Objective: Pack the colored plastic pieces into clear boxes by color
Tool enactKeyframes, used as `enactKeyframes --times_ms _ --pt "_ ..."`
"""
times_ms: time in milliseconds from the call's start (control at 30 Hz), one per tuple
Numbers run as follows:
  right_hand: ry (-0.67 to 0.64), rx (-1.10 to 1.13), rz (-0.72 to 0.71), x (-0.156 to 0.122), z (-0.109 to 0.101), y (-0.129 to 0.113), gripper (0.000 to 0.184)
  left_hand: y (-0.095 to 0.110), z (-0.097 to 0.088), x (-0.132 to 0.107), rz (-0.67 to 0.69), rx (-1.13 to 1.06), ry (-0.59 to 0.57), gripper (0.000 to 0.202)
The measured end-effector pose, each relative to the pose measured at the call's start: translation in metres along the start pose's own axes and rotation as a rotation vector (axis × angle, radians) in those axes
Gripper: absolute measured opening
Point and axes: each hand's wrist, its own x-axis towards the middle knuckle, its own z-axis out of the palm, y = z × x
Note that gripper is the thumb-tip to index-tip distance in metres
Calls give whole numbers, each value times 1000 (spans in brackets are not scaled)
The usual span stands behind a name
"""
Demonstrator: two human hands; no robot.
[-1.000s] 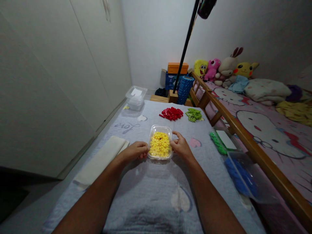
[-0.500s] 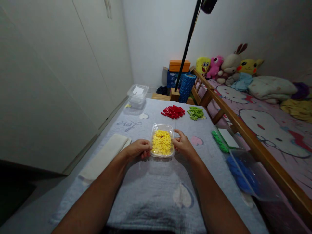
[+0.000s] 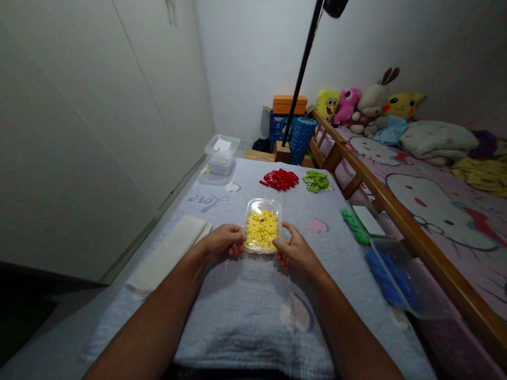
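Observation:
A clear plastic container (image 3: pixel 263 203) with a lid-like clear top sits in front of me, holding many small yellow pieces (image 3: pixel 262 228). My left hand (image 3: pixel 228 240) pinches its left edge near the lower corner. At the lower right corner, my right hand (image 3: pixel 293 247) has its thumb on the rim and its other fingers curled beneath or beside it. Beyond the container lie a heap of red pieces (image 3: pixel 281 180) and a smaller heap of light green pieces (image 3: pixel 317 181). Whether the container touches the cloth is hard to tell.
A folded cream cloth (image 3: pixel 170 253) lies at left on the grey-blue bedspread (image 3: pixel 245 306). A lidded clear box (image 3: pixel 222 153) stands at the far left. Boxes with green pieces (image 3: pixel 355 225) and blue pieces (image 3: pixel 390 279) line the right edge, beside a wooden bed rail (image 3: pixel 400 211).
My right hand has slid down the container's right side toward the lower right corner. The left hand keeps its place on the left edge. The view has shifted slightly.

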Motion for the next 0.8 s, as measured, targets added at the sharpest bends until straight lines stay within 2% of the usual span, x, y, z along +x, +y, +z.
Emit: enactKeyframes --times_ms 267,433,633,800 --pt "14 131 -35 1 2 9 84 -1 -2 1 16 -22 -36 29" --pt "17 147 -47 2 2 14 83 0 -1 -1 14 13 -17 28" --pt "48 152 -45 0 4 11 81 2 1 -4 13 6 -44 31" --pt "81 142 -54 1 3 9 78 -1 5 -1 23 -18 -11 32"
